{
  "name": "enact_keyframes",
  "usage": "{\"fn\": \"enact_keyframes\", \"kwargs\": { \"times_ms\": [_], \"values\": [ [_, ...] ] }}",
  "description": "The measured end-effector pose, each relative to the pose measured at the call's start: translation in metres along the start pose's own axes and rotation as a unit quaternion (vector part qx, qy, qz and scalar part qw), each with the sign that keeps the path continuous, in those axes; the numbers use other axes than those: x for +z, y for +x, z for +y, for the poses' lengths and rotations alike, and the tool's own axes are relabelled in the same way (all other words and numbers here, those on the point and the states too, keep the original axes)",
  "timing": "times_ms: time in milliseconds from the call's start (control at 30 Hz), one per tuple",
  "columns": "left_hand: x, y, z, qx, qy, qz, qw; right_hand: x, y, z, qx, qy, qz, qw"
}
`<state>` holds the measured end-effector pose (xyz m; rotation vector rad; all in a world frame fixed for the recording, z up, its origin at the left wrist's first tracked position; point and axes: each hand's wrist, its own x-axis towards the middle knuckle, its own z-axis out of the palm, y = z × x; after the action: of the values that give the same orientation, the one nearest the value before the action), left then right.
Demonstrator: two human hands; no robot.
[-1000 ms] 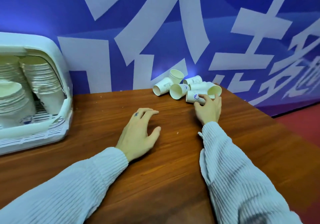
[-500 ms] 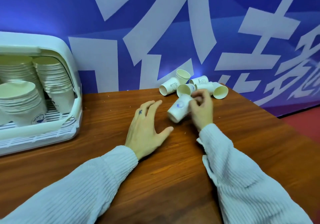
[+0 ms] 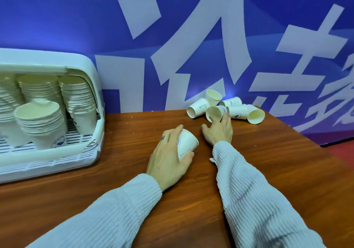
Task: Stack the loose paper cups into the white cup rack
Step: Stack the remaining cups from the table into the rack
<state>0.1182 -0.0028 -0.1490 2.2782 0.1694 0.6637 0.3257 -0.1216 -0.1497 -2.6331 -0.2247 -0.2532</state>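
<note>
My left hand (image 3: 168, 157) grips a white paper cup (image 3: 186, 144) lying tilted on the table, mouth toward the right. My right hand (image 3: 219, 130) reaches forward with straight fingers, fingertips touching a loose cup (image 3: 215, 112) at the near side of the pile. Several loose paper cups (image 3: 236, 109) lie on their sides against the wall at the back of the table. The white cup rack (image 3: 90, 69) stands at the left, holding several tall stacks of cups (image 3: 78, 96).
A brown wooden table (image 3: 191, 209) carries everything. A blue wall banner with large white characters (image 3: 201, 56) rises right behind it. The table's right edge (image 3: 325, 148) drops to a red floor.
The cup passed from my right hand to my left hand, which now grips it. My right hand moved forward again to the pile of loose cups.
</note>
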Motion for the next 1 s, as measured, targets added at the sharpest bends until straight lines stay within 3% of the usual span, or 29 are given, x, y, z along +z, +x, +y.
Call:
{"fn": "enact_keyframes", "kwargs": {
  "times_ms": [100, 300, 467, 667, 1000],
  "values": [
    [-0.001, 0.001, -0.001, -0.005, 0.001, -0.001, 1.0, 0.001, 0.004, -0.002, 0.023, -0.013, -0.015, 1.0],
    [-0.006, -0.001, 0.007, -0.032, -0.024, 0.0, 0.999, -0.023, -0.031, -0.004, 0.079, 0.134, 0.106, 0.982],
    [-0.02, -0.003, 0.017, -0.039, -0.052, 0.043, 0.997, -0.042, -0.072, -0.006, 0.1, 0.408, 0.168, 0.892],
    [-0.078, -0.013, 0.019, -0.021, -0.09, 0.138, 0.986, -0.062, -0.113, -0.07, -0.033, 0.532, 0.058, 0.844],
    [-0.211, -0.045, -0.021, -0.024, -0.092, 0.319, 0.943, -0.059, -0.157, -0.211, -0.167, 0.52, -0.039, 0.837]
  ]
}}
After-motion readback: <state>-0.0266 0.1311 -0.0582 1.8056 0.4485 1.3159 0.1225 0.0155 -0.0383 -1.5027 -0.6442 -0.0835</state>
